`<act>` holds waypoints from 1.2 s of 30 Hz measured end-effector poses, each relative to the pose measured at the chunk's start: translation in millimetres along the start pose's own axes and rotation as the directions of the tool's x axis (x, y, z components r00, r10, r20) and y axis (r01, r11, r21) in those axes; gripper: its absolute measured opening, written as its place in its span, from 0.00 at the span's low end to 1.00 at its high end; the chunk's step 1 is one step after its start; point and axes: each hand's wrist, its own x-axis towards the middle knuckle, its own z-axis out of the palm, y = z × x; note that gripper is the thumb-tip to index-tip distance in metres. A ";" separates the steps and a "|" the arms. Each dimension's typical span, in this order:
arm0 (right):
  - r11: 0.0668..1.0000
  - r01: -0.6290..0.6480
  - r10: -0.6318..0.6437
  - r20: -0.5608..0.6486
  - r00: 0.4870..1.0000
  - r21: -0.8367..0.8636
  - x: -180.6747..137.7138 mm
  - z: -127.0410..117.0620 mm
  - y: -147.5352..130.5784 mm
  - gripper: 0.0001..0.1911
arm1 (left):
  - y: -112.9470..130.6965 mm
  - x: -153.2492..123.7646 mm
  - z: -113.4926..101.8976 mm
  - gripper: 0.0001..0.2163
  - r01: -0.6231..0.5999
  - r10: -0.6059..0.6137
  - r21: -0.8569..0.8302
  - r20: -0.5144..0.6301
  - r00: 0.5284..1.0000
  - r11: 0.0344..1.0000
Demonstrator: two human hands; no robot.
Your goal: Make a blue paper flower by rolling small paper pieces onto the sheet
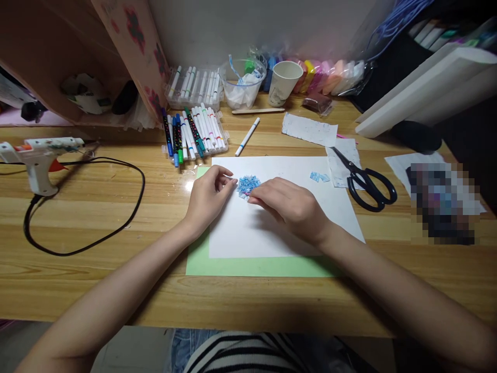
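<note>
A small heap of finely cut blue-and-white paper bits point(248, 184) lies on a white sheet of paper point(248, 233), which rests on a light green sheet point(233, 267). My left hand point(209, 199) rests at the heap's left side, its fingers curved and the thumb apart from the index finger, with nothing visible in them. Over the right edge of the heap, my right hand point(291, 207) has its fingers pressed together pointing down; what they pinch is hidden. A few larger blue-and-white paper pieces point(319, 176) lie farther right on the white sheet.
Black-handled scissors point(367, 181) lie at the right on torn paper pieces point(309, 129). Behind are markers point(194, 132), a lone marker point(247, 137), a plastic bowl point(243, 85), a paper cup point(285, 83) and a wooden stick point(258, 111). A glue gun point(39, 163) with a looped cord is left.
</note>
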 end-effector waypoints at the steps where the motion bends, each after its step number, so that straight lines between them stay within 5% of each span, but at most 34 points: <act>1: 1.000 -0.003 0.003 -0.002 1.000 0.003 3.1 1.1 0.2 0.10 | -0.4 0.0 0.0 0.05 -0.006 0.006 0.004 0.000 1.000 1.000; 19: 0.955 -0.287 0.297 -0.245 0.923 0.080 24.7 21.7 1.2 0.22 | 1.4 -3.1 -2.0 0.01 -0.034 0.034 0.005 -0.005 0.999 0.999; 28: 0.956 -0.281 0.293 -0.311 0.904 0.083 21.3 24.8 3.0 0.23 | 1.9 -4.4 -2.3 0.03 -0.030 0.032 -0.053 0.044 0.999 0.998; 31: 0.953 -0.284 0.301 -0.260 0.918 0.103 23.2 22.2 2.6 0.21 | 3.0 -5.5 -2.7 0.03 -0.045 0.051 -0.071 0.086 0.995 0.996; 36: 0.950 -0.282 0.285 -0.002 0.958 0.135 22.1 10.0 1.9 0.17 | 4.4 -6.8 -3.4 0.06 -0.047 0.054 -0.059 0.120 0.991 0.997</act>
